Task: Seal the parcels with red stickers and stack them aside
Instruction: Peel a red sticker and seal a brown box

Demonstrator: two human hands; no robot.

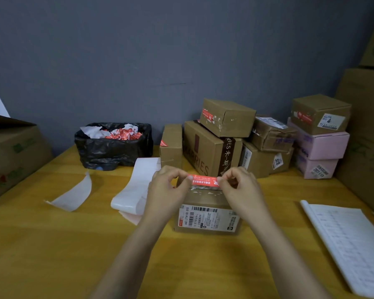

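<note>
The red rectangular paper sticker is pinched at its ends by the left hand and right hand, at the far edge of the small brown cardboard parcel, apparently not yet sealed. At one o'clock, stacked cardboard boxes, some red-stickered, look finished.

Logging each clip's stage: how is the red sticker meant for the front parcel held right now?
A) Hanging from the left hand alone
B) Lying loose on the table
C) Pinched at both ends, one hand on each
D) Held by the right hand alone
C: the left hand and right hand each pinch one end of the red sticker, stretched over the far edge of the parcel.
</note>
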